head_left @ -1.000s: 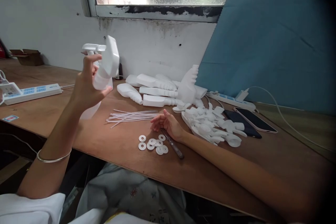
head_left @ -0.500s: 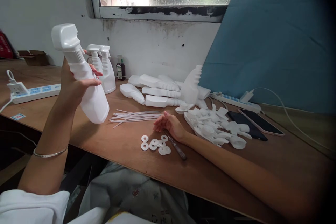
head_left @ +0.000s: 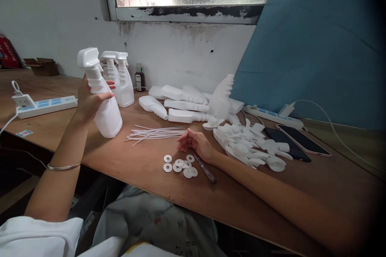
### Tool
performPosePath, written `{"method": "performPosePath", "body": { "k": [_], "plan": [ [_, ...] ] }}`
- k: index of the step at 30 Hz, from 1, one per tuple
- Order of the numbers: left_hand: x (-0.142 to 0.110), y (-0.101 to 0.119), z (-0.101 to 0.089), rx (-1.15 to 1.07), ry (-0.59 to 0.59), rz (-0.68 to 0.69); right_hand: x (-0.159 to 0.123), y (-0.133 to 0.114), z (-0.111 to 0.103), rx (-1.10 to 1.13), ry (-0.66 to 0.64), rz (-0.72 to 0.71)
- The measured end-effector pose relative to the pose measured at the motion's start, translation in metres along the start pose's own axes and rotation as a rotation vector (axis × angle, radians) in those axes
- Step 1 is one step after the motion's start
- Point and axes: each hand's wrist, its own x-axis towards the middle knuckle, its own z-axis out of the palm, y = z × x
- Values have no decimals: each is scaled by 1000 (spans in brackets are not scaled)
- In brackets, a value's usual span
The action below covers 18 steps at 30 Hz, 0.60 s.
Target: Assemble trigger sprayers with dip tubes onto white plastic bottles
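Observation:
My left hand (head_left: pixel 92 98) is wrapped round a white spray bottle (head_left: pixel 109 117) just below its trigger head. The bottle leans slightly, low at the table on the left; whether its base touches the wood I cannot tell. My right hand (head_left: pixel 197 144) rests on its side on the table, fingers loosely curled and holding nothing. A slim dark-handled tool (head_left: pixel 206 170) lies against the right hand's underside, its far end hidden. White ring washers (head_left: pixel 187 172) lie in front of those fingers. Thin white tubes (head_left: pixel 153 133) are bunched just beyond them.
Two finished-looking spray bottles (head_left: pixel 125 84) stand behind the left hand, beside a small dark bottle (head_left: pixel 139 78). Empty white bottles (head_left: pixel 183 115) are piled by the wall. White spray heads (head_left: pixel 241 142) heap near phones (head_left: pixel 303 140). Power strips (head_left: pixel 48 106) sit at both sides.
My left hand has lowered the spray bottle toward the table and a little to the right, and it is more upright. My right hand stays in place.

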Motion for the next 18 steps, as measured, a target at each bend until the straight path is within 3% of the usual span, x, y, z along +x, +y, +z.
{"method": "performPosePath", "body": {
  "k": [8,15,18],
  "plan": [
    [10,-45,18,179,-72,-150,-2,-2,3,7,17,5],
    [23,-55,38,440,-188,-176,0,0,-1,-7,4,-1],
    [29,-63,46,509,-187,-122,1,0,-1,-8,0,8]
  ]
}}
